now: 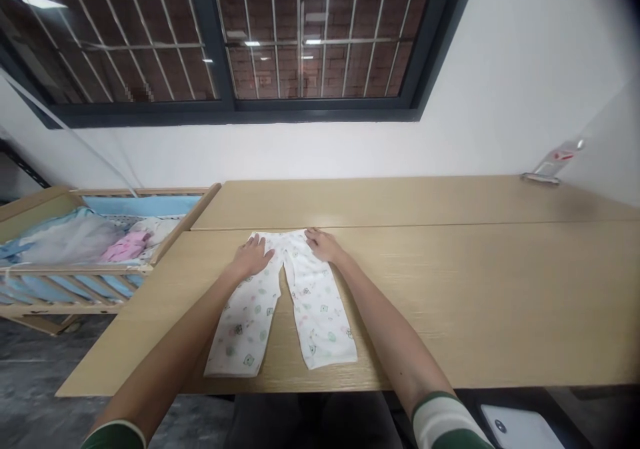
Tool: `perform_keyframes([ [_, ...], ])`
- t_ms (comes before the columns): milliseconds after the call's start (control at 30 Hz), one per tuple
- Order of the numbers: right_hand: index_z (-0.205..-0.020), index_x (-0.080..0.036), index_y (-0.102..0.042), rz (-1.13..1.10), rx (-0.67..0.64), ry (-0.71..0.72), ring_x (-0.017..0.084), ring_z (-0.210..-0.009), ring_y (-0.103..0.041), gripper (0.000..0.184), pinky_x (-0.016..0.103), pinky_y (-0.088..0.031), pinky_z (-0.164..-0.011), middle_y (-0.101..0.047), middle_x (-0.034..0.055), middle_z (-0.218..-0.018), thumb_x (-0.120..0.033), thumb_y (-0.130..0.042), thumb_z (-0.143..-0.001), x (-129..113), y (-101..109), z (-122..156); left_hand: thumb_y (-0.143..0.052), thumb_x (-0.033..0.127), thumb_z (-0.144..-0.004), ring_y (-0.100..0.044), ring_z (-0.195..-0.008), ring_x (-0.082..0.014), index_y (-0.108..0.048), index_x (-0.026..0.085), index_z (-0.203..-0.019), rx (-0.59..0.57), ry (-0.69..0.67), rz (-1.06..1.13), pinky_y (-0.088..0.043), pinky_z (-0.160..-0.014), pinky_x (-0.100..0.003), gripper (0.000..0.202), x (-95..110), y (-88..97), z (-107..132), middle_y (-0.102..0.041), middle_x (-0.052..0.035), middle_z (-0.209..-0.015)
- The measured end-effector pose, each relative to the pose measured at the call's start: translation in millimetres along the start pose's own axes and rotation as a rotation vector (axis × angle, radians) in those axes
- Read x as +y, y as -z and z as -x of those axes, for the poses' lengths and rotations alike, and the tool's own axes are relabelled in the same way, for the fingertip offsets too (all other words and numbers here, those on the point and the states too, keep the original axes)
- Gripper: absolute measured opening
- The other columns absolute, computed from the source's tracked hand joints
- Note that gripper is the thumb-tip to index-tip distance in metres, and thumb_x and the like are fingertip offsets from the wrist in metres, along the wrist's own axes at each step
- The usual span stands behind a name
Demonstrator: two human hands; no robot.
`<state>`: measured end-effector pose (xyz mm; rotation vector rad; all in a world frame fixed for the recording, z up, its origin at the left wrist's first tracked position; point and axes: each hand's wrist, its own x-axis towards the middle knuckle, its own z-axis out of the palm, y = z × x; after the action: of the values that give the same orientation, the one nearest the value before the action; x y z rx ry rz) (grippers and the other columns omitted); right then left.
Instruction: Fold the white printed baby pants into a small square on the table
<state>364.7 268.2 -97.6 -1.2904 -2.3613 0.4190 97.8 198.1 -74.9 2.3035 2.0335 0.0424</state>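
Note:
A small pair of white baby trousers (310,309) with a pale printed pattern lies flat on the light wooden table (450,289), waistband away from me and legs spread toward the near edge. My left hand (253,257) rests flat on the left side of the waistband, fingers stretched out. On the right side of the waistband lies my right hand (323,243), fingers also extended and pressing on the cloth.
A wooden baby cot (85,262) stands against the table's left end, holding blue bedding, netting and pink clothes (125,247). A small plastic holder (550,165) sits at the far right by the wall. A white object (520,427) lies below the table's near edge.

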Motion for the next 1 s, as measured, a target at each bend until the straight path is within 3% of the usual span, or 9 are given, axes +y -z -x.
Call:
perform_keyframes([
  [167,-0.121,-0.022,-0.070,-0.288,0.089,-0.117,0.028,-0.140,-0.049,0.033,0.039,-0.035,-0.118,-0.061,0.0069,-0.144,-0.022,-0.065,-0.089,7.8,-3.3,-5.8,-0.030,0.043,-0.101,-0.025,-0.151,-0.0391,-0.034,0.002,-0.149,0.034,-0.049,0.026,-0.026,-0.118,-0.052,0.064,22.0,22.5,19.3,-0.030,-0.0276,-0.161],
  [267,-0.120,-0.018,-0.068,-0.419,0.175,-0.240,0.024,-0.117,-0.065,0.034,0.032,-0.049,-0.102,-0.070,0.0073,-0.127,-0.027,-0.067,-0.087,12.7,-5.2,-16.9,-0.036,0.046,-0.100,-0.046,-0.139,-0.0356,-0.048,0.013,-0.140,0.057,-0.139,0.058,-0.035,-0.112,-0.048,0.054,64.5,37.2,62.3,-0.051,-0.0204,-0.149],
  [333,-0.119,-0.015,-0.067,-0.448,0.219,-0.317,0.020,-0.101,-0.070,0.035,0.028,-0.054,-0.089,-0.073,0.0087,-0.117,-0.030,-0.065,-0.087,14.5,-7.0,-26.6,-0.033,0.052,-0.101,-0.065,-0.110,-0.0304,-0.061,0.018,-0.118,-0.007,-0.281,0.161,-0.048,-0.093,-0.042,0.047,100.5,43.6,100.0,-0.070,-0.0141,-0.117],
  [400,-0.112,-0.015,-0.069,-0.478,0.246,-0.388,0.017,-0.088,-0.071,0.033,0.026,-0.055,-0.079,-0.074,0.0078,-0.104,-0.032,-0.069,-0.084,14.8,-8.6,-35.2,-0.033,0.056,-0.100,-0.069,-0.090,-0.0287,-0.064,0.019,-0.102,-0.138,-0.381,0.258,-0.049,-0.078,-0.039,0.049,136.4,44.6,134.6,-0.073,-0.0114,-0.095],
  [467,-0.103,-0.015,-0.071,-0.501,0.254,-0.445,0.016,-0.079,-0.069,0.030,0.025,-0.055,-0.073,-0.074,0.0060,-0.094,-0.032,-0.074,-0.078,14.1,-9.2,-40.6,-0.036,0.056,-0.099,-0.070,-0.087,-0.0307,-0.065,0.018,-0.098,-0.173,-0.395,0.279,-0.049,-0.075,-0.040,0.048,167.4,39.3,158.5,-0.073,-0.0134,-0.092],
  [567,-0.090,-0.016,-0.072,-0.524,0.250,-0.500,0.016,-0.075,-0.068,0.024,0.024,-0.053,-0.068,-0.074,0.0048,-0.086,-0.032,-0.077,-0.073,13.4,-6.5,-42.1,-0.044,0.053,-0.095,-0.071,-0.088,-0.0343,-0.066,0.016,-0.102,-0.222,-0.324,0.269,-0.050,-0.075,-0.043,0.043,198.2,24.8,170.7,-0.074,-0.0172,-0.095],
  [767,-0.069,-0.016,-0.068,-0.581,0.201,-0.512,0.015,-0.063,-0.063,0.018,0.022,-0.047,-0.057,-0.070,0.0028,-0.067,-0.028,-0.082,-0.068,13.6,2.5,-41.5,-0.043,0.047,-0.094,-0.072,-0.089,-0.0361,-0.070,0.015,-0.102,-0.262,-0.270,0.306,-0.051,-0.073,-0.046,0.042,212.4,12.3,166.1,-0.074,-0.0208,-0.096],
  [867,-0.071,-0.016,-0.066,-0.627,0.179,-0.494,0.013,-0.059,-0.060,0.020,0.021,-0.045,-0.054,-0.067,0.0004,-0.065,-0.024,-0.084,-0.065,12.4,4.6,-41.8,-0.044,0.036,-0.092,-0.072,-0.087,-0.0347,-0.072,0.016,-0.097,-0.252,-0.289,0.297,-0.051,-0.073,-0.044,0.035,209.7,14.8,167.2,-0.075,-0.0190,-0.094],
  [1000,-0.080,-0.016,-0.065,-0.696,0.136,-0.441,0.013,-0.064,-0.062,0.022,0.021,-0.047,-0.058,-0.068,0.0005,-0.071,-0.022,-0.083,-0.068,10.9,9.4,-34.5,-0.044,0.035,-0.093,-0.072,-0.084,-0.0317,-0.074,0.017,-0.090,-0.246,-0.277,0.332,-0.048,-0.072,-0.040,0.035,203.4,16.2,169.3,-0.076,-0.0169,-0.091],
])
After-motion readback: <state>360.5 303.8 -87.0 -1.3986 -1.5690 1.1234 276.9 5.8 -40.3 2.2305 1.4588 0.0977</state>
